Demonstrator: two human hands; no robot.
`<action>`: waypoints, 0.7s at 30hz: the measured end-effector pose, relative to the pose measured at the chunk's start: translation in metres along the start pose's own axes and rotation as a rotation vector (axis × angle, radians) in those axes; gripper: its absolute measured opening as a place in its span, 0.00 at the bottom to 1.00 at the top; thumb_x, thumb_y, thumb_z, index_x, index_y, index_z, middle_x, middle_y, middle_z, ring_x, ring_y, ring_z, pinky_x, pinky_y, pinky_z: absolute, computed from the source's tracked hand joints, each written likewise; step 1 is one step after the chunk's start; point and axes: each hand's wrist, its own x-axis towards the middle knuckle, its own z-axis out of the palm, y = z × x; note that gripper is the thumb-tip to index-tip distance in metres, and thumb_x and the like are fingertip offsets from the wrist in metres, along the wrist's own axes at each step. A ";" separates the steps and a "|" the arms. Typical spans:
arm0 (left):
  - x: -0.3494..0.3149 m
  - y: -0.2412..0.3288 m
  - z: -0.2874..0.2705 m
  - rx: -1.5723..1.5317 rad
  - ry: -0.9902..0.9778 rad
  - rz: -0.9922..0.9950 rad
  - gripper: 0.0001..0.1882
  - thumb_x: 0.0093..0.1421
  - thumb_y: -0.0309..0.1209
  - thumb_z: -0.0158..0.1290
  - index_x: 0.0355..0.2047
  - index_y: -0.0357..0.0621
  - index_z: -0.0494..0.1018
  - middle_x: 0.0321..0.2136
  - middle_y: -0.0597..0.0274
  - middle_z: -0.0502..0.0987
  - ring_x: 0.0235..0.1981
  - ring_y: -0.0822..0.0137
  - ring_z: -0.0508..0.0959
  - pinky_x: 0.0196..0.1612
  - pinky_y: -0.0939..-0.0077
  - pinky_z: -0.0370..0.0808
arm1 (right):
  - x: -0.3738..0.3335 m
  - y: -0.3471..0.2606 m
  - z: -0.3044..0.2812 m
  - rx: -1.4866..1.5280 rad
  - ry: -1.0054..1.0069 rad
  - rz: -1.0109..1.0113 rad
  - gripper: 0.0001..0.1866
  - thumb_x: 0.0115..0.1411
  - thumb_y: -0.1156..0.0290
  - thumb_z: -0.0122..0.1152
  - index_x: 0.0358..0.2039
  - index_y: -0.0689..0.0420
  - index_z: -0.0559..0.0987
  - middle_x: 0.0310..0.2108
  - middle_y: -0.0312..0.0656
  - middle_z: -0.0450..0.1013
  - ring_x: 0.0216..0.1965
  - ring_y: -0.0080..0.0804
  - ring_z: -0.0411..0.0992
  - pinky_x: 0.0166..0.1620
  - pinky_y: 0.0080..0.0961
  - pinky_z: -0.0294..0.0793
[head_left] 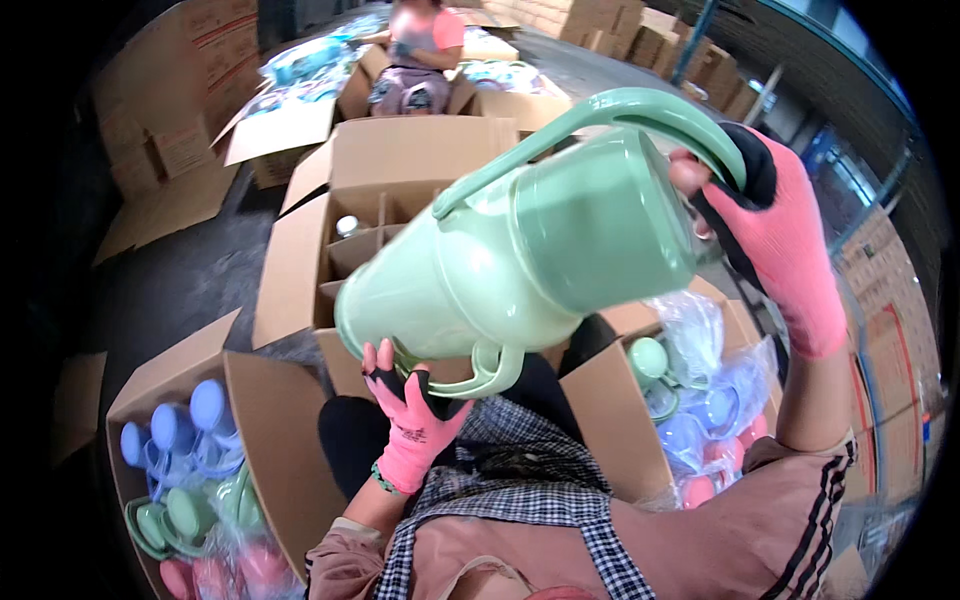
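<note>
A glossy pale green thermos flask [480, 265] lies tilted in the air before me, its darker green lid toward the upper right and its base toward the lower left. My right hand [785, 225], in a pink and black glove with bare fingertips, is closed round the end of its long carrying handle [600, 105]. My left hand [412, 420], gloved alike, grips the flask from below near the base, beside the small side handle [495, 375]. Part of its grip is hidden. Behind the flask stands an open cardboard box [420, 150] with dividers, holding a white-capped item [348, 226].
On my left, an open carton [265, 450] holds blue, green and pink plastic parts. Another carton [615, 425] at right has similar parts, some in clear bags. Farther off, a person [420, 60] sits among filled boxes. Stacked cartons [170, 100] rise at far left.
</note>
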 end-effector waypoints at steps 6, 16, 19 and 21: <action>0.004 0.020 -0.052 -0.232 -0.208 -0.180 0.18 0.33 0.25 0.63 0.22 0.39 0.64 0.47 0.43 0.63 0.49 0.40 0.62 0.50 0.51 0.59 | -0.003 0.003 0.038 0.604 -0.179 0.091 0.21 0.49 0.65 0.60 0.39 0.65 0.69 0.35 0.41 0.70 0.37 0.23 0.67 0.41 0.21 0.66; -0.025 0.024 -0.014 -0.461 -0.421 -0.257 0.17 0.36 0.31 0.64 0.19 0.38 0.65 0.47 0.42 0.64 0.47 0.45 0.65 0.47 0.58 0.63 | -0.042 0.104 0.074 -0.073 -0.349 -0.456 0.24 0.49 0.66 0.46 0.49 0.57 0.66 0.55 0.51 0.54 0.55 0.54 0.52 0.56 0.41 0.50; -0.019 0.026 -0.005 -0.449 -0.504 -0.203 0.18 0.35 0.29 0.64 0.20 0.39 0.64 0.46 0.41 0.64 0.46 0.43 0.65 0.47 0.55 0.63 | -0.052 0.102 0.078 0.256 -0.495 0.058 0.21 0.52 0.66 0.44 0.45 0.62 0.67 0.46 0.54 0.63 0.49 0.48 0.61 0.50 0.34 0.60; -0.012 0.030 0.004 -0.427 -0.588 -0.159 0.18 0.35 0.27 0.64 0.20 0.38 0.63 0.46 0.41 0.64 0.47 0.42 0.65 0.48 0.55 0.62 | -0.042 0.126 0.085 -0.012 -0.676 0.068 0.20 0.58 0.59 0.39 0.36 0.65 0.68 0.26 0.49 0.70 0.28 0.40 0.71 0.33 0.29 0.69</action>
